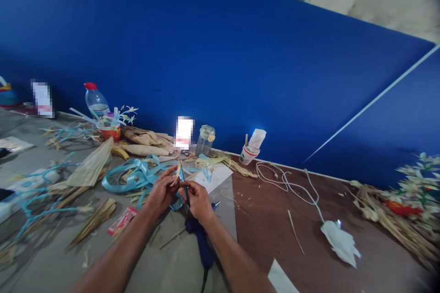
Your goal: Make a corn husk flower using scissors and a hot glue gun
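Note:
My left hand (162, 193) pinches a small pale strip of dried corn husk (178, 172) upright between its fingertips. Closed round a pair of scissors (186, 188), my right hand (200, 201) holds the dark blades pointing up beside the strip. Whether the blades touch it, I cannot tell. A dark blue glue gun (204, 247) lies on the table below my right hand, partly hidden by it. Light blue ribbon (132, 176) is coiled to the left of my hands, and a white sheet of paper (220, 177) lies behind them.
Husk bundles (147, 139), a bottle (96, 100) and a glass jar (205, 139) line the blue partition (220, 64). Blue-stemmed husk flowers (41, 187) spread at left. On the right are a paper cup (248, 154), a white cable (292, 183), crumpled tissue (340, 240) and a flower arrangement (421, 183).

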Demonstrator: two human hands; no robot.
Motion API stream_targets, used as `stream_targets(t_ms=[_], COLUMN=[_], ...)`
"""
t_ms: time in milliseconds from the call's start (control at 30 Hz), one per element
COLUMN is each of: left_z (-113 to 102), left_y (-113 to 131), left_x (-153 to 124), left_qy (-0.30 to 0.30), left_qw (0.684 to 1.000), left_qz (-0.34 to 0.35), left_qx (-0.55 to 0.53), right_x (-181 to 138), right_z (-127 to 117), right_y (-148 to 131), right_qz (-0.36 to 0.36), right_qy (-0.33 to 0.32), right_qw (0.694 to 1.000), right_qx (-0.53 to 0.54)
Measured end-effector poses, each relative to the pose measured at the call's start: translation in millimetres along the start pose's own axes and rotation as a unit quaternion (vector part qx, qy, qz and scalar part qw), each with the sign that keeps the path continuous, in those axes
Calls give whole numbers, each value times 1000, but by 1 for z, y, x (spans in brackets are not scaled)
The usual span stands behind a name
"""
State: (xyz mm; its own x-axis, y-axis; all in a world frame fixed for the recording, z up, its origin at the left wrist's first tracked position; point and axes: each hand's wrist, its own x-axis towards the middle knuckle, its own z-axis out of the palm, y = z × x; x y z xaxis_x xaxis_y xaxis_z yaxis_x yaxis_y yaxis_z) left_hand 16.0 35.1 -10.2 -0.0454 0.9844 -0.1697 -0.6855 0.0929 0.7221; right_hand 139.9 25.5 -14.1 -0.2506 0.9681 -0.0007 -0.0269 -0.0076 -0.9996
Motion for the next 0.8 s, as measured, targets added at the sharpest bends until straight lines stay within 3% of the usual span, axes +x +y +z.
stream_targets(t_ms=[167, 400, 567, 800], left_z=[4, 5, 3, 1], left_y=[2, -4, -12, -15], left_x=[-2, 2, 4, 2], left_qy=[7, 48, 21, -3], left_qw=[1000, 995, 989, 991], left_qz=[-2, 72, 107, 80], left_qx=[-6, 41, 98, 103], right_x=[0, 3, 5, 5], right_z=[-1, 0, -1, -1], right_y=[-4, 2, 8, 8], right_qz=[21, -15, -44, -47], right_qy=[12, 90, 123, 172], right_qw=[999, 987, 986, 984], right_qx=[22, 131, 108, 18])
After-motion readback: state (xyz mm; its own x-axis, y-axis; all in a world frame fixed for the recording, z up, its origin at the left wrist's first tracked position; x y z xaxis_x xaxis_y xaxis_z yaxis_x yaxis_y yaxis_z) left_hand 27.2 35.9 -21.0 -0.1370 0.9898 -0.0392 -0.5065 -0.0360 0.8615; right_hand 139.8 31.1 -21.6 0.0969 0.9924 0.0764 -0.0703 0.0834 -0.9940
